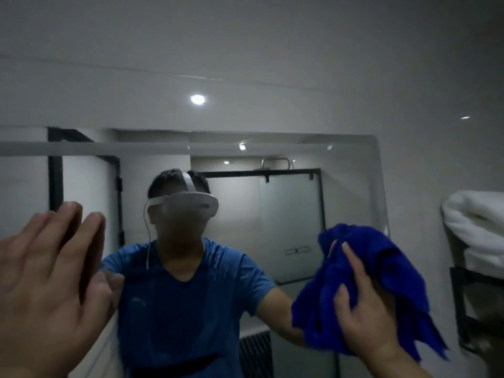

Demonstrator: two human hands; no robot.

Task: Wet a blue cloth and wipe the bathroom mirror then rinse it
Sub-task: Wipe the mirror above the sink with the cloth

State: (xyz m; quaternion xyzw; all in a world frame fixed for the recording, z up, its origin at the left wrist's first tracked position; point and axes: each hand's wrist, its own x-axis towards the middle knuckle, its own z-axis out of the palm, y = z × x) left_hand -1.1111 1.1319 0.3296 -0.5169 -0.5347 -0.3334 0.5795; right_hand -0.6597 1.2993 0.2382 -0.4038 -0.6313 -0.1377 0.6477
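The bathroom mirror (294,203) fills the middle of the head view, and its rounded top right corner shows. My right hand (365,315) presses a crumpled blue cloth (381,271) against the mirror's lower right part, near its right edge. My left hand (46,271) is raised at the left with fingers spread, flat against or very close to the glass. The mirror reflects a person in a blue shirt wearing a white headset.
Folded white towels (480,227) lie on a black wall rack (474,304) right of the mirror. White wall tiles (245,50) rise above it. Reflected behind the person are a black-framed glass shower enclosure and ceiling lights.
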